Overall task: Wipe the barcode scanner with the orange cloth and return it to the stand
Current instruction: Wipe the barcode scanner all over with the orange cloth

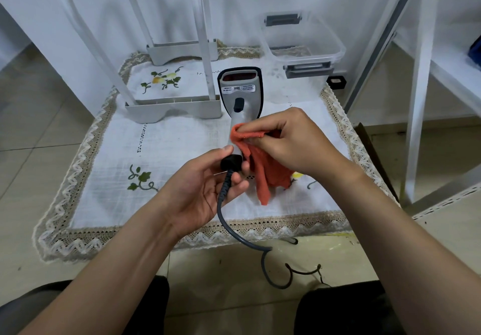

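- Barcode scanner (pixel 240 97): held over the middle of the desk (pixel 86 233), head towards 12 o'clock, handle end towards 6. The trigger and label side faces up. I cannot tell whether the head rests on the tablecloth (pixel 166 147) or hangs just clear of it.
- Left hand (pixel 205 186): thumb and fingertips pinch the black end cap of the handle, where the cable (pixel 226 220) exits. Judged purpose: holding at the very end steadies the scanner and leaves the grey handle bare for wiping.
- Right hand (pixel 294 142): fingers closed on the orange cloth (pixel 268 173), pressing a bunched fold against the handle just below the trigger. The rest of the cloth hangs down towards 5 o'clock.
- Step in hand, as a judgement: wiping the handle, with the head and scan window not yet under the cloth.
- Cable: runs from the end cap through the left palm, off the desk edge at 6 o'clock and curls on the floor (slack, so it should not tug the scanner).
- White rack (pixel 177 108): at 9 o'clock of the scanner head, its base close beside it.
- Clear container (pixel 302 40): at 1 o'clock, well apart.
- Small black object (pixel 336 82): at 3 o'clock of the head, at the desk edge, too small to identify. I cannot say for certain which item is the stand.
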A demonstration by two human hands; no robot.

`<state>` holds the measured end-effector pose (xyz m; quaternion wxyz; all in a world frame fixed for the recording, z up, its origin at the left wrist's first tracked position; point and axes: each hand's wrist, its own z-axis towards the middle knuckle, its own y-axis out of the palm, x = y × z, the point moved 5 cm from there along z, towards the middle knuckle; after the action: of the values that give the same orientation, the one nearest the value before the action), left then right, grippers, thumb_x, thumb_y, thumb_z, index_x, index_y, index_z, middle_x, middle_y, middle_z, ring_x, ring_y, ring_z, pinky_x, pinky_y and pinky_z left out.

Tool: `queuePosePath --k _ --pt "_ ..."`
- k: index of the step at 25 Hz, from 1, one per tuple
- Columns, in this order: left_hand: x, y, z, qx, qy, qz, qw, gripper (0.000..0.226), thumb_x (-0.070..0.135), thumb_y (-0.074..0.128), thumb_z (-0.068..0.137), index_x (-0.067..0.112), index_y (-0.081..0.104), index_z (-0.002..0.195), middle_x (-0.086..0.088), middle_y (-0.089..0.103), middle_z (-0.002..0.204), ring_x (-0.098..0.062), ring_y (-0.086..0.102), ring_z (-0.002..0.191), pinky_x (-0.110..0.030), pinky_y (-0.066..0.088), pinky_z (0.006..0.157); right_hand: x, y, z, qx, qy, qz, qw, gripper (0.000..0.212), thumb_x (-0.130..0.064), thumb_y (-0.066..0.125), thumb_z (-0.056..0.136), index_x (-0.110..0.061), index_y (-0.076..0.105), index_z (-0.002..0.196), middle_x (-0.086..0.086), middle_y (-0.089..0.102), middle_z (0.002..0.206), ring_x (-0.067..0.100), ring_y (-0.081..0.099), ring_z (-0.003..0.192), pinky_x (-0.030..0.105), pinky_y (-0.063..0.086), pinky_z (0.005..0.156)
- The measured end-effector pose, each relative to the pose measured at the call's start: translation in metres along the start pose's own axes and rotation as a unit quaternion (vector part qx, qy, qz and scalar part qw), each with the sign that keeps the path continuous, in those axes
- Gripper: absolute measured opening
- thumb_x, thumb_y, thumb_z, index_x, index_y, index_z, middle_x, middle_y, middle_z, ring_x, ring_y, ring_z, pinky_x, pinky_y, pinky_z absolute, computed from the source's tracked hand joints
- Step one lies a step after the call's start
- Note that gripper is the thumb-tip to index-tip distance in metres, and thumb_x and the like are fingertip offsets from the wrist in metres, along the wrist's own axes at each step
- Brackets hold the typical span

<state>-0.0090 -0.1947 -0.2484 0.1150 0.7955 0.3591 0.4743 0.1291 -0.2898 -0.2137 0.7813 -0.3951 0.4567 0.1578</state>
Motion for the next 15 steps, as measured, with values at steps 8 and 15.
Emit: queuePosePath --k 8,15 --pt "0.002 0.0013 -0.0011 -0.003 0.003 -0.004 1.0 0.035 0.029 0.068 0.082 0.001 0.068 0.104 -0.008 0.07 0.082 -0.008 0.059 0.052 -0.022 0.061 0.058 0.0003 -0.0008 0.0002 0.002 0.004 0.015 1.0 0.019 -0.006 0.074 0.091 -0.02 0.082 0.102 -0.026 0.074 0.083 -0.009 0.071 0.087 0.011 0.049 0.078" --pt "0.0038 -0.0011 -0.0013 0.007 0.014 -0.004 1.0 0.03 0.031 0.067 0.086 0.003 0.071 0.096 -0.009 0.07 0.082 -0.007 0.06 0.053 -0.021 0.061 0.058 -0.0052 0.0027 -0.0024 -0.036 -0.001 0.032 0.999 0.019 -0.006 0.075 0.09 -0.02 0.081 0.103 -0.014 0.078 0.099 -0.001 0.073 0.094 0.016 0.055 0.084"
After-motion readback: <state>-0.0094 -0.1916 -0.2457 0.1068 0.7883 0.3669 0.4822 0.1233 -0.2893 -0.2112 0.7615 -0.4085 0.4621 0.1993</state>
